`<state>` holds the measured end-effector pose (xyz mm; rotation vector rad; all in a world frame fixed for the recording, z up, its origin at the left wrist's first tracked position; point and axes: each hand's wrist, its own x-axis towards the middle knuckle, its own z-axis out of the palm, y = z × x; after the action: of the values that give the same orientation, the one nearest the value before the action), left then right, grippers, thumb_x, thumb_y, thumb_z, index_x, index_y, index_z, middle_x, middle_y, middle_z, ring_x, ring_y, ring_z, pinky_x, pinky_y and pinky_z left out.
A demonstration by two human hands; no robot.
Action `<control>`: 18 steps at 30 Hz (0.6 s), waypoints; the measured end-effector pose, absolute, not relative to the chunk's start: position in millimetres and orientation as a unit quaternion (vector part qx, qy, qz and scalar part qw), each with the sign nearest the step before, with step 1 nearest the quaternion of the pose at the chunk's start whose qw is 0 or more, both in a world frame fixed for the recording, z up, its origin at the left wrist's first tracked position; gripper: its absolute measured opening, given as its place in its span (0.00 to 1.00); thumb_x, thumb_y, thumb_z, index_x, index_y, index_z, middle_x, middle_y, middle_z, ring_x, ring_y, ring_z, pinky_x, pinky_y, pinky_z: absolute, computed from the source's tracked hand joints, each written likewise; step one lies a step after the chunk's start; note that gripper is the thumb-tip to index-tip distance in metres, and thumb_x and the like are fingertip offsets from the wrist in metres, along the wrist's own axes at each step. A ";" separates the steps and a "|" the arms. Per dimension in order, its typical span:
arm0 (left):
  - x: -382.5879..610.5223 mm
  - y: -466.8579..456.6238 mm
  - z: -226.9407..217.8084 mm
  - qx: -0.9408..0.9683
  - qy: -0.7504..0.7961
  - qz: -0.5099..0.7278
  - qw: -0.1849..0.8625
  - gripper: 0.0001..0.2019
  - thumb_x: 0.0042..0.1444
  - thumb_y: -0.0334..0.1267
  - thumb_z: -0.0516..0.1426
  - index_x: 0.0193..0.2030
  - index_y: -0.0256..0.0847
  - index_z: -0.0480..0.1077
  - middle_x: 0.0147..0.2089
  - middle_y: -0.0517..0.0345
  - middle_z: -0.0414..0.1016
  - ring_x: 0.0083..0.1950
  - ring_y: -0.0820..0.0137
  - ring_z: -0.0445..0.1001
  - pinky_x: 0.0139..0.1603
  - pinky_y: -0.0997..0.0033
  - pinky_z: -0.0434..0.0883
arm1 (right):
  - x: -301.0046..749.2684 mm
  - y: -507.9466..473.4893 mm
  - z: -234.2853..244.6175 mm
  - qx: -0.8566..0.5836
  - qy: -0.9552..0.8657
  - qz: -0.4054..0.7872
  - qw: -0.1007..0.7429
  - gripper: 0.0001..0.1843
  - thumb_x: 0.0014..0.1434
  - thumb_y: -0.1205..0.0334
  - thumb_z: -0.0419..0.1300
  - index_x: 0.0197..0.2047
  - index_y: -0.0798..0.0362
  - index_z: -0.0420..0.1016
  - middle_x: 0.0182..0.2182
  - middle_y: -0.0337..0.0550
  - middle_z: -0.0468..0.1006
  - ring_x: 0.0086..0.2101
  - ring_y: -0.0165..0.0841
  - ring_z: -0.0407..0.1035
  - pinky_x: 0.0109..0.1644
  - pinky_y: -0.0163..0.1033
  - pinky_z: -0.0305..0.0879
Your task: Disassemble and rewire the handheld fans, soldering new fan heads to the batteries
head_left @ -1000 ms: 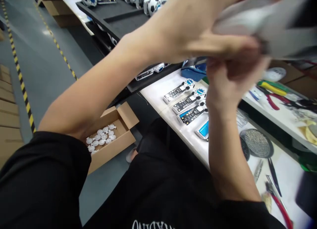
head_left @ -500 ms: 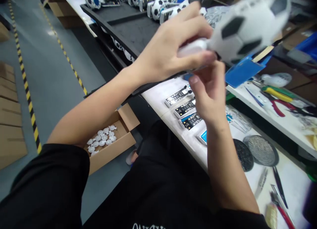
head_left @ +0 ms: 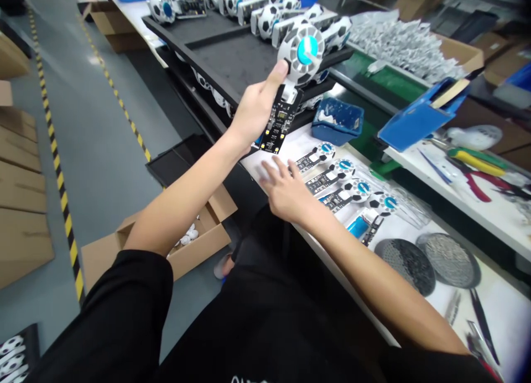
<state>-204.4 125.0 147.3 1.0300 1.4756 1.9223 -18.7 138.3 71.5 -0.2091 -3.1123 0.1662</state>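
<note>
A long white bench was seen along the right, and at its far end a black tray was set, its back part filled with ball-patterned units. On the floor beside the bench an open cardboard box was partly covered from view by the left forearm; white parts could be seen inside it. A blue bin was placed on the bench near the tray, with small white pieces held in it. Farther along, two round dishes were laid side by side: a dark dish filled with black bits and a grey dish filled with pale ones. By the left hand a ball-headed unit was held up in front of the tray, above the bench edge; the thumb was pressed at the neck, and the unit was clamped against fingers mostly hidden behind it. Its circuit board was tilted downward and its blue disc was turned toward the camera. The right hand was held palm down just below, its fingers spread apart; whether the bench was touched by them could not be told. Four similar units were lined up beside that hand, partly overlapped by it. Beyond the dishes, dark tweezers were laid on the bench.
</note>
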 end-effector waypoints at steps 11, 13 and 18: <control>-210.7 199.3 84.2 0.480 0.764 0.381 0.204 0.18 0.74 0.50 0.56 0.35 0.43 0.71 0.41 0.51 0.83 0.47 0.60 0.75 0.50 0.65 0.69 | 72.3 30.7 71.8 -0.015 -0.966 0.248 0.064 0.23 0.80 0.49 0.56 0.34 0.52 0.72 0.32 0.38 0.75 0.33 0.32 0.69 0.37 0.42 0.60; -210.3 205.1 78.3 0.507 0.763 0.350 0.197 0.11 0.69 0.43 0.61 0.35 0.44 0.71 0.42 0.51 0.84 0.48 0.59 0.75 0.52 0.64 0.67 | 100.4 29.4 70.2 -0.068 -0.956 0.270 0.094 0.25 0.82 0.52 0.53 0.31 0.51 0.67 0.29 0.37 0.71 0.30 0.32 0.66 0.36 0.42 0.60; -212.5 213.0 79.2 0.564 0.750 0.296 0.177 0.09 0.64 0.40 0.62 0.31 0.45 0.74 0.40 0.50 0.85 0.52 0.56 0.76 0.58 0.62 0.66 | 176.3 55.0 75.7 -0.251 -0.907 0.285 0.182 0.17 0.81 0.55 0.53 0.39 0.49 0.73 0.33 0.38 0.76 0.33 0.31 0.71 0.38 0.38 0.66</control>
<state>-212.5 213.0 79.2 1.5963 2.1231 0.8372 176.3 55.0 75.7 -0.7084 -2.5595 0.8049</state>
